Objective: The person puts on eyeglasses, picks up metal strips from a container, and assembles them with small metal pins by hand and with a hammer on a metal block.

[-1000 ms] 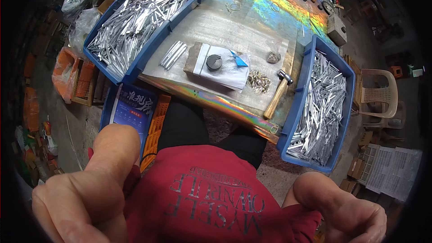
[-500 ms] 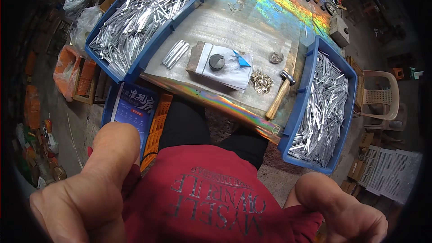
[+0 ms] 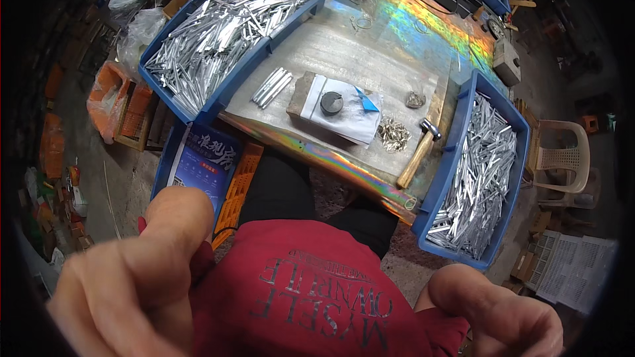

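Note:
Both my hands are raised close in front of my red shirt, one on each side. My left hand [image 3: 129,284] is at the lower left, its fingers curled and slightly blurred. At the lower right, my right hand [image 3: 512,314] is bent over, fingers also curled. Fingertips of both are cut off or hidden, so what they hold, if anything, does not show. On the table beyond, a dark round metal block [image 3: 331,103] sits on a paper-covered block [image 3: 311,107]. A hammer [image 3: 418,155] lies right of it, near a heap of small metal pins [image 3: 394,134].
Blue bins of silvery metal strips stand at left [image 3: 153,86] and right [image 3: 514,182]. A short row of strips [image 3: 272,88] and a small clear bag [image 3: 415,98] lie on the table. An orange crate [image 3: 239,182] is by my left leg; a plastic chair [image 3: 561,158] stands far right.
The table and bins have shifted slightly right and down in the picture. My left hand has shifted a little, and my right hand sits slightly lower. Nothing on the table has moved.

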The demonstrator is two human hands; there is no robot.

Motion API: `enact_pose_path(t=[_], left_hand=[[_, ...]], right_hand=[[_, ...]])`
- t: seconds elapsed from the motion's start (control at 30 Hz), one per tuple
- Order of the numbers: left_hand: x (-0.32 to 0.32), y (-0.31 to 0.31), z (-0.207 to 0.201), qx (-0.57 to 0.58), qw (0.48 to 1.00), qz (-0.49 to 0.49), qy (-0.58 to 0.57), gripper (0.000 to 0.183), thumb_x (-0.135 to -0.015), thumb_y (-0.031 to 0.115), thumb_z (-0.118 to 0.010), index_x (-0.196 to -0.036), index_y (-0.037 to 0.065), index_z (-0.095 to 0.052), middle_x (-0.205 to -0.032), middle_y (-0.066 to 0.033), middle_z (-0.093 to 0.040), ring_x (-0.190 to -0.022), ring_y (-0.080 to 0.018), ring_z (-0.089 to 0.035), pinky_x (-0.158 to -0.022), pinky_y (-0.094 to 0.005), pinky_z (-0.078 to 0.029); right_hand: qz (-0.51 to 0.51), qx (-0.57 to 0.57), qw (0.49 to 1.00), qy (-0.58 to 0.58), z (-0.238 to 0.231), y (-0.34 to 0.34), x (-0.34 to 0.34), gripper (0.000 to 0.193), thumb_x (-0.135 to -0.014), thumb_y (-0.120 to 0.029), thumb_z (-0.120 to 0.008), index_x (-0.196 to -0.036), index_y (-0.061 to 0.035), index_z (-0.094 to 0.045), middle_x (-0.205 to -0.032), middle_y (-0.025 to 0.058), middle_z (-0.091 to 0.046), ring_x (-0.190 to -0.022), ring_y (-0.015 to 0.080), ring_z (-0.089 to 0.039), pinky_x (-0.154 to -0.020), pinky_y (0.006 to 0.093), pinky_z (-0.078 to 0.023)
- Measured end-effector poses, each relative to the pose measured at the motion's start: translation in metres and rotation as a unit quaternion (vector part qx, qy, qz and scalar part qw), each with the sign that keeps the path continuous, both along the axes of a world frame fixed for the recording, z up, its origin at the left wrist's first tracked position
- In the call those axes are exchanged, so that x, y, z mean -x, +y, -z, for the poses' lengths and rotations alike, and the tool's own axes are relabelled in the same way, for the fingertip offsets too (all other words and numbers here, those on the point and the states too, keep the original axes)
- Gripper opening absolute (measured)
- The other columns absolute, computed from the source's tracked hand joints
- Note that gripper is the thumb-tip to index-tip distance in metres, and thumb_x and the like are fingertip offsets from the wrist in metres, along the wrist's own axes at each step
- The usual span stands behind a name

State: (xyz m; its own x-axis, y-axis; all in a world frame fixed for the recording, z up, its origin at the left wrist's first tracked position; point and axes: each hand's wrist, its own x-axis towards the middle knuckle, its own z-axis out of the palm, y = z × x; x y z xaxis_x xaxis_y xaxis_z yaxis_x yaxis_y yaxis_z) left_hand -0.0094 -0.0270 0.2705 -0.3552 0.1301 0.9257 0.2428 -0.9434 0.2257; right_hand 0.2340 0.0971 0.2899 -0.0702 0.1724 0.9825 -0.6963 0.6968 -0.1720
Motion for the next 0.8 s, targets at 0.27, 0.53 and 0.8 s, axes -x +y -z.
enact_pose_path(t=[0.27,0.53,0.8], left_hand=[[0.025,0.072,0.061,0.328,0.912,-0.216,0.119,0.017,-0.07,-0.007,-0.056,-0.086,-0.004,-0.054,-0.082,-0.0109,-0.057,-0.067,-0.0159,-0.055,-0.06,-0.0237,-0.044],[0.087,0.084,0.124,0.507,0.79,-0.322,0.118,0.012,-0.074,0.001,-0.055,-0.085,-0.001,-0.057,-0.074,-0.0064,-0.056,-0.063,-0.0106,-0.052,-0.058,-0.0218,-0.042],[0.187,0.094,0.184,0.593,0.64,-0.408,0.267,0.019,-0.068,0.011,-0.056,-0.082,-0.001,-0.057,-0.081,-0.0189,-0.057,-0.075,-0.0347,-0.055,-0.069,-0.0399,-0.043]], right_hand=[[0.179,0.133,0.973,-0.065,0.056,0.005,0.005,0.02,-0.074,-0.012,-0.056,-0.087,-0.0021,-0.047,-0.089,0.0141,-0.047,-0.046,0.0129,-0.045,-0.047,0.0289,-0.042],[0.195,0.368,0.877,-0.239,0.131,0.011,-0.005,0.019,-0.075,-0.005,-0.051,-0.091,0.0057,-0.051,-0.09,0.015,-0.046,-0.055,0.0124,-0.046,-0.053,0.0239,-0.041],[0.155,0.467,0.82,-0.293,0.167,0.007,0.0,0.015,-0.076,0.004,-0.047,-0.091,0.0051,-0.052,-0.093,0.0109,-0.046,-0.058,0.0099,-0.046,-0.05,0.02,-0.04]])
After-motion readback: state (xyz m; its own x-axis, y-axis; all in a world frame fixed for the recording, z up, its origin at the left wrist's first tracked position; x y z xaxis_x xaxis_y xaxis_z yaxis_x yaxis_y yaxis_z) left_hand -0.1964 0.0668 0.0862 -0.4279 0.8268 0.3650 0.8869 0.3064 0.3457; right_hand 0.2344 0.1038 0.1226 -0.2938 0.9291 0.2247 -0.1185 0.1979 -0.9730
